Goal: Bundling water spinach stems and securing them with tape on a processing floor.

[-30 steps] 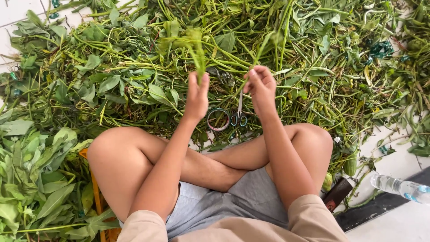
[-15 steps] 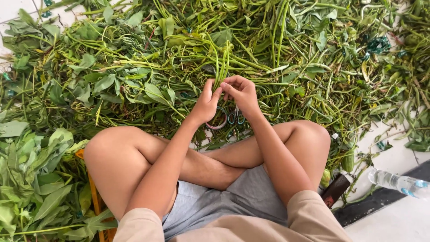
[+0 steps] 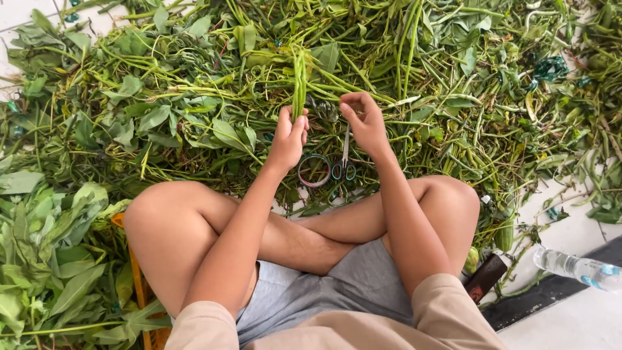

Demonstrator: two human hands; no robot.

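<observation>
Bundle of long green stems stands upright, clenched in the left hand above the leaf pile. Right hand pinches, apparently, a thin band beside it; tying calls for steady wrapping.

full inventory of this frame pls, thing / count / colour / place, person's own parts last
bundle of stems: one, green, upright in the left hand, centre top.
loose stems and leaves: a heap, too many to count, green, across the floor ahead.
stacked leaves: one pile, lighter green, lower left.
scissors: one pair, metal blades, blue-green handles, on the floor between the hands.
rubber band: one, pale ring, beside the scissors.
crate: one, orange, only an edge shows under the left knee.
water bottle: one, clear plastic, lying at lower right.
dark object: one, brown-black, by the right knee; kind unclear.
left hand: gripping the bundle.
right hand: fingers pinched beside the bundle.
</observation>
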